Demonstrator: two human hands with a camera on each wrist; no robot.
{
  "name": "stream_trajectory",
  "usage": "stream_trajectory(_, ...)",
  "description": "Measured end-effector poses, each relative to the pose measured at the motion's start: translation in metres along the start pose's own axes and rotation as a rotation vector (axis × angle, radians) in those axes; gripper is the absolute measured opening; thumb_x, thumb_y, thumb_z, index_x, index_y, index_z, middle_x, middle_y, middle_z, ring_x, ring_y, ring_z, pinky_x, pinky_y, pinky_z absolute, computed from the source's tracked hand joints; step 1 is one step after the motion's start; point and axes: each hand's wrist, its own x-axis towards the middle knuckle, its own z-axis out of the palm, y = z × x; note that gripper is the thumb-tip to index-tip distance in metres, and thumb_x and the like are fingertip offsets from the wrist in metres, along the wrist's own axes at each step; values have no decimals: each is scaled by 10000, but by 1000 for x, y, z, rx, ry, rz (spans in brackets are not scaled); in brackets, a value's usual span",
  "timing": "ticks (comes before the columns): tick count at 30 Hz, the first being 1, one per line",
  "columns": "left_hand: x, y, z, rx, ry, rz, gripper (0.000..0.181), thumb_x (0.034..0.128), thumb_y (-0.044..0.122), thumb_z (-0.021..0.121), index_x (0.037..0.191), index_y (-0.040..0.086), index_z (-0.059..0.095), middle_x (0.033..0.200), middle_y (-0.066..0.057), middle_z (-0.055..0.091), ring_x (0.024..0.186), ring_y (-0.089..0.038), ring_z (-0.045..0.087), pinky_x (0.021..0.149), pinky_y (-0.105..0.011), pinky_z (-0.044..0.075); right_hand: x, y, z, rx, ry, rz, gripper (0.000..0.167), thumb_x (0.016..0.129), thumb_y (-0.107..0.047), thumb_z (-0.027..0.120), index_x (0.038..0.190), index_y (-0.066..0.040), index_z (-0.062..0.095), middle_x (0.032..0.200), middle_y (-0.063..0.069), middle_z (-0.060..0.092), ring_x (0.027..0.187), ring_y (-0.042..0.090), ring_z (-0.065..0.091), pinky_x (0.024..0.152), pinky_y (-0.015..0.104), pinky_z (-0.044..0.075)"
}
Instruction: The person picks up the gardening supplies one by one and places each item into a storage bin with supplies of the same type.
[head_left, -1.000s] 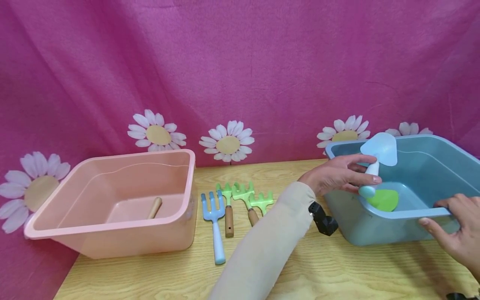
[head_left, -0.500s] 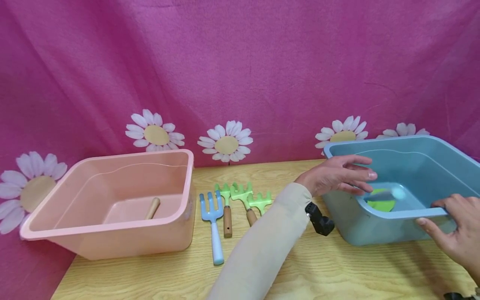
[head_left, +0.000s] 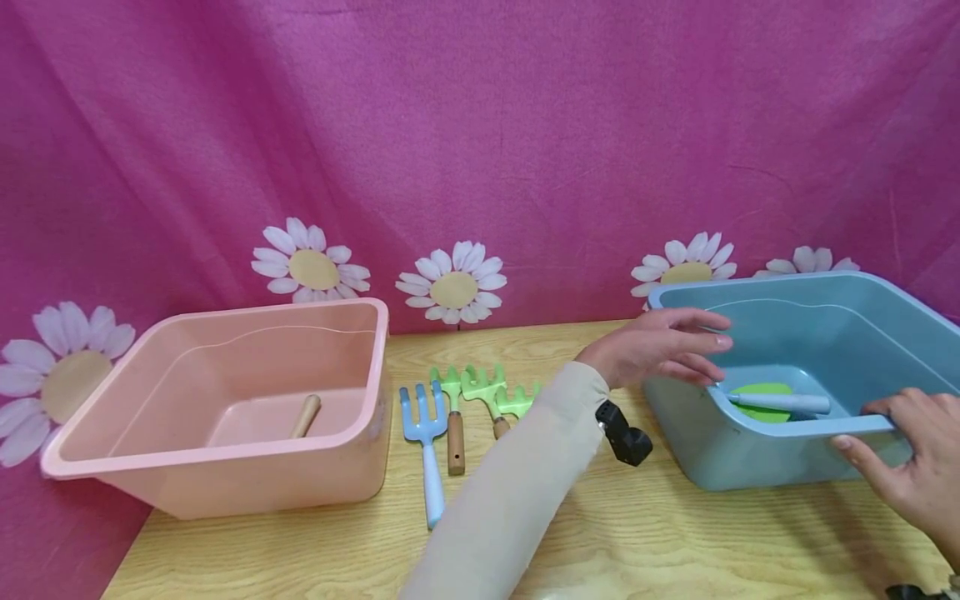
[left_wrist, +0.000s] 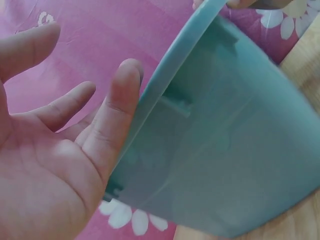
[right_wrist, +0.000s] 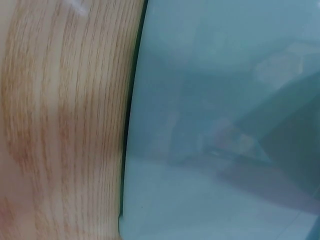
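My left hand (head_left: 660, 346) is held over the left rim of the blue tub (head_left: 802, 430), fingers spread and nothing in them. In the left wrist view the same hand (left_wrist: 55, 155) is open beside the tub's outer wall (left_wrist: 225, 135). Inside the tub lies a hand trowel with a light blue handle (head_left: 795, 404); the front rim hides its blade. A green blade (head_left: 761, 389) lies beneath that handle. My right hand (head_left: 918, 458) grips the tub's front rim, thumb outside and fingers over the edge. The right wrist view shows only table and tub wall (right_wrist: 210, 120).
A pink tub (head_left: 225, 454) stands at the left with a wooden handle (head_left: 306, 417) inside. Between the tubs lie a blue hand fork (head_left: 425, 429) and several green forks (head_left: 483, 385) with wooden handles, one partly behind my left sleeve. A pink flowered cloth (head_left: 480, 150) hangs behind the wooden table.
My left hand has let go of the light blue trowel, which dropped into the blue tub. The empty hand has drawn back a little to the left. My right hand stays on the rim.
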Motion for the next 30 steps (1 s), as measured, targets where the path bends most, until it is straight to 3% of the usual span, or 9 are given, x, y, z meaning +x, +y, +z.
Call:
stream_trajectory(2,-3,2,-5,21,9,9,375,983,130,571,1357,111,549,1082,18,694,869,-204,728,811,-259,583,1,0,1,-2,0,-4,939,842,-836,400,806,86,574,690,196,517,718,243,329,705,396,222)
stream_trajectory(4,-7,3,-11,45,21,13,382,979,142,583,1358,112,549,1083,21,690,837,-166,719,811,-257,582,2,1,3,17,11,-3,928,835,-833,424,797,82,577,688,188,511,737,130,332,709,356,221)
stream_trajectory(9,-18,7,-22,129,55,21,415,969,188,605,1373,116,541,1148,-19,689,981,-292,723,821,-243,574,5,2,6,58,28,9,910,820,-830,461,784,73,569,693,182,490,872,-127,245,725,294,212)
stream_trajectory(14,-31,7,-26,197,64,23,425,974,207,607,1381,115,532,1266,-32,655,1041,-284,712,836,-230,562,7,2,9,90,37,26,891,806,-821,507,779,68,569,694,160,486,905,-183,242,729,277,218)
stream_trajectory(17,-42,2,-26,231,76,28,415,972,206,610,1368,103,539,1230,2,651,964,-201,721,821,-228,559,7,2,12,126,46,31,879,792,-809,546,778,69,581,712,-47,500,897,-185,265,723,274,218)
stream_trajectory(20,-54,-5,-22,260,128,37,384,966,192,625,1330,79,569,1126,24,656,886,-155,709,772,-229,563,6,1,13,155,54,33,870,788,-799,565,773,70,579,834,-294,438,885,-182,286,732,261,218)
stream_trajectory(23,-67,-12,-16,307,207,46,324,964,184,635,1270,84,609,1046,55,642,867,-146,699,736,-223,560,5,-2,12,163,53,53,842,801,-764,591,769,77,568,924,-387,368,869,-183,295,744,217,218)
stream_trajectory(26,-87,-20,-12,371,259,47,281,969,210,629,1238,129,629,1075,67,644,880,-106,677,753,-212,544,3,-5,10,157,32,85,751,830,-660,655,770,82,557,889,-367,362,845,-180,297,741,164,216)
stream_trajectory(30,-118,-30,-13,474,281,36,267,976,259,614,1228,173,631,1165,62,649,918,-27,610,783,-194,512,1,-7,6,99,21,90,797,862,-686,582,776,106,546,746,-54,509,836,-191,265,684,176,233)
